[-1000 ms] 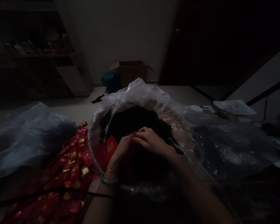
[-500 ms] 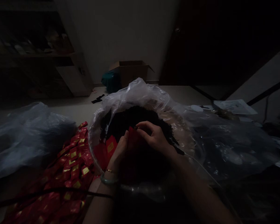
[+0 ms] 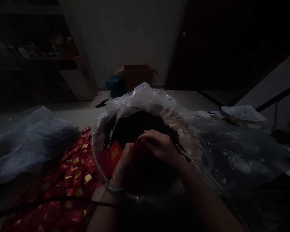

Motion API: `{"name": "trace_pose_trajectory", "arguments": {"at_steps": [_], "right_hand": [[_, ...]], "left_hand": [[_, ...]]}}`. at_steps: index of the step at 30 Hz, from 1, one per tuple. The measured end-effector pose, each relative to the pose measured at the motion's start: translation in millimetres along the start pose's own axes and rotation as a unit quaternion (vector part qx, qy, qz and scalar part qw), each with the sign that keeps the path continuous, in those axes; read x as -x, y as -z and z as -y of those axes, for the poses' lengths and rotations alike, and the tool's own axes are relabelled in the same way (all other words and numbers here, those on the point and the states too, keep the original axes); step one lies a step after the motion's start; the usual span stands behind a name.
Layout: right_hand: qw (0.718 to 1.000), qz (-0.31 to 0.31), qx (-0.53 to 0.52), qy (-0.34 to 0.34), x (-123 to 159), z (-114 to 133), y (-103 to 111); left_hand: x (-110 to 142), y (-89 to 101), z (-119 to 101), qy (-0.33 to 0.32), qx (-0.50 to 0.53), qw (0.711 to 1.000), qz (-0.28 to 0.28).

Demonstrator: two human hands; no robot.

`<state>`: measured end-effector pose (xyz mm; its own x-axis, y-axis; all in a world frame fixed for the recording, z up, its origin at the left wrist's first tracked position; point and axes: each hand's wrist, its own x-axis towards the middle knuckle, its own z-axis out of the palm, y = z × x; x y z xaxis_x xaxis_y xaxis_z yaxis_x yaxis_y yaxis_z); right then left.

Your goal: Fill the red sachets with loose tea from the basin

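Both of my hands meet over a basin lined with clear plastic (image 3: 145, 91), which holds a heap of dark, dry, leaf-like material (image 3: 140, 124). My left hand (image 3: 125, 154) is closed around the side of a small red packet (image 3: 139, 149), held upright. At that packet's top edge, my right hand (image 3: 159, 143) is closed in a pinch. Whatever lies between its fingertips is hidden. More red packets with a gold label (image 3: 115, 153) rest inside the basin's left side, just beside my left wrist. Deep shadow covers the packet's lower part.
Many red-and-gold packets (image 3: 77, 174) are piled left of the basin, beside a bulging plastic bag (image 3: 33, 138). A dark-handled tool (image 3: 185, 157) lies on the basin's right. Clear plastic bags (image 3: 241, 151) spread further right. A cardboard box (image 3: 139, 77) stands by the wall.
My right fingertips have come down slightly onto the packet's top edge. A small dark bit seen at them before is no longer visible. The packet and my left hand sit slightly lower.
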<state>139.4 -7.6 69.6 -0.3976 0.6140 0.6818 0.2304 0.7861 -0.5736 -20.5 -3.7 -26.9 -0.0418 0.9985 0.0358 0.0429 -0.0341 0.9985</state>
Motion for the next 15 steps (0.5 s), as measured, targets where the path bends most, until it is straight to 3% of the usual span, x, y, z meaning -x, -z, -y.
{"name": "trace_pose_trajectory", "arguments": {"at_steps": [7,10,12,15], "right_hand": [[0.996,0.047,-0.053,-0.055,-1.2,4.5,7.3],[0.996,0.006,-0.057,-0.071,-1.2,6.4,11.5],[0.998,0.016,-0.043,-0.031,-1.7,7.4,14.1],[0.992,0.101,0.026,0.075,-1.7,6.1,14.6]], "left_hand": [[9.4,3.8,-0.6,-0.019,0.015,1.000,-0.002],[2.9,3.6,3.3,-0.012,0.025,0.999,0.020],[-1.4,3.4,4.7,0.004,0.029,0.998,0.050],[-3.6,3.4,1.0,0.034,0.019,0.994,0.106]]}}
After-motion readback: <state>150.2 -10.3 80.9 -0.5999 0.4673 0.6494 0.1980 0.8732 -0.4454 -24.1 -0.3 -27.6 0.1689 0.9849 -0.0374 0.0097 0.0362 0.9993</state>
